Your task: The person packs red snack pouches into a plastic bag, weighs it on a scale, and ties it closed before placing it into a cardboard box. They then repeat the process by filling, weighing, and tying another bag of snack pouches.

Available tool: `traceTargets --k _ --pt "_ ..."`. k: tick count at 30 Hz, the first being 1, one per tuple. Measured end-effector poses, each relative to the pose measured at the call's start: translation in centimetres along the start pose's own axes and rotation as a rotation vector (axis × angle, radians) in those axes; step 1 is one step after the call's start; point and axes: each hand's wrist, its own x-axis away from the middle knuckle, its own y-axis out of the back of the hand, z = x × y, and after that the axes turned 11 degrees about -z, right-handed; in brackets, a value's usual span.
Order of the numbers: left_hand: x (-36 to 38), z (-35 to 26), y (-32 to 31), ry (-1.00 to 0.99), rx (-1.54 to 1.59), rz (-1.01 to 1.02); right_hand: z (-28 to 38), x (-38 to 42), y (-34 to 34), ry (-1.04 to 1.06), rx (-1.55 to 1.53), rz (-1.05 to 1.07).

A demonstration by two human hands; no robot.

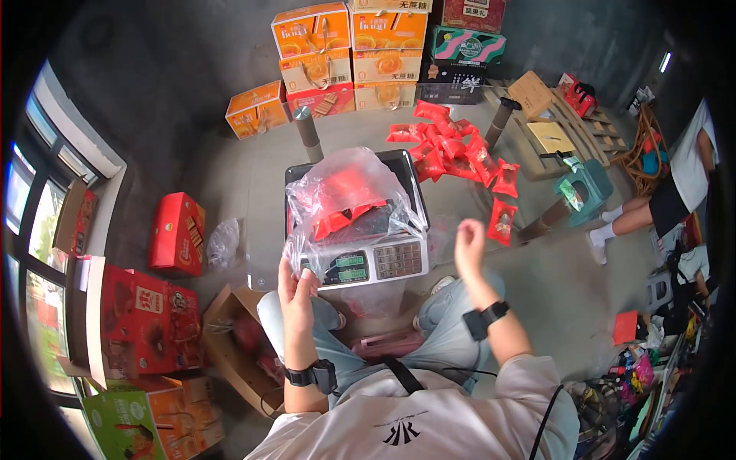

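Observation:
A clear plastic bag (307, 201) with several red packets (349, 192) inside lies on a digital scale (397, 259). My left hand (297, 291) is at the bag's lower left edge, its fingers closed on the thin plastic beside the scale's display. My right hand (470, 244) is raised right of the scale, its fingers curled together with nothing visible in them. Close to it lies a single red packet (502, 222). Farther back, a loose pile of red packets (452, 146) is spread on the glass table (264, 172).
Stacked orange gift boxes (314, 34) stand behind the table. A red box (178, 234) and an open carton (230, 337) are on the left. A teal stool (590, 188) stands at right, near another person's legs (621, 222). Wooden pallets (571, 115) lie behind it.

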Motion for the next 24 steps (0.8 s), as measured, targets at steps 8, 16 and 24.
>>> traceTargets --k 8,16,24 --pt "1.0 0.0 -0.2 0.023 -0.12 0.114 -8.8 -10.0 3.8 -0.243 1.031 0.171" --pt "1.0 0.4 -1.5 0.017 -0.172 0.195 -8.7 -6.9 3.2 -0.169 1.009 0.068" --pt "1.3 -0.1 -2.3 -0.013 -0.18 0.084 -9.5 -2.0 4.4 -0.074 0.601 -0.01"
